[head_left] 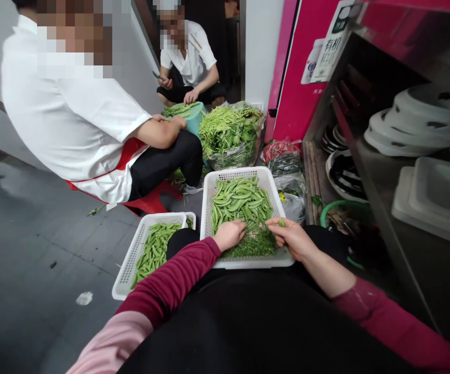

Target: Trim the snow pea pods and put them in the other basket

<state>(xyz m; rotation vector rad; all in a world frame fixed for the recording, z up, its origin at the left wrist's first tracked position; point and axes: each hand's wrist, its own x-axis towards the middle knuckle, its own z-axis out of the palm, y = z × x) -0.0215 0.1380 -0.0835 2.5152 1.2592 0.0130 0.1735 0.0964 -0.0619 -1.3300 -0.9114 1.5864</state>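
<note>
A white perforated basket (208, 208) rests on my lap, with green pea pods (242, 200) in its far part and a heap of thin green trimmings (254, 245) in its near part. My left hand (230, 235) is over the basket's near left part, its fingers curled together at the edge of the pods; what they hold, if anything, is hidden. My right hand (290, 238) is above the near right side, thumb and fingers pinched on a small green pod (281, 223). A second white basket (125, 270) with more pods (157, 249) stands lower at the left.
A person in white (80, 119) sits on a red stool (152, 201) at the left; another person (193, 57) crouches behind a teal container (196, 120). Beyond my basket lies a bag of leafy greens (230, 130). Metal shelving (368, 182) with white dishes (415, 124) flanks the right side.
</note>
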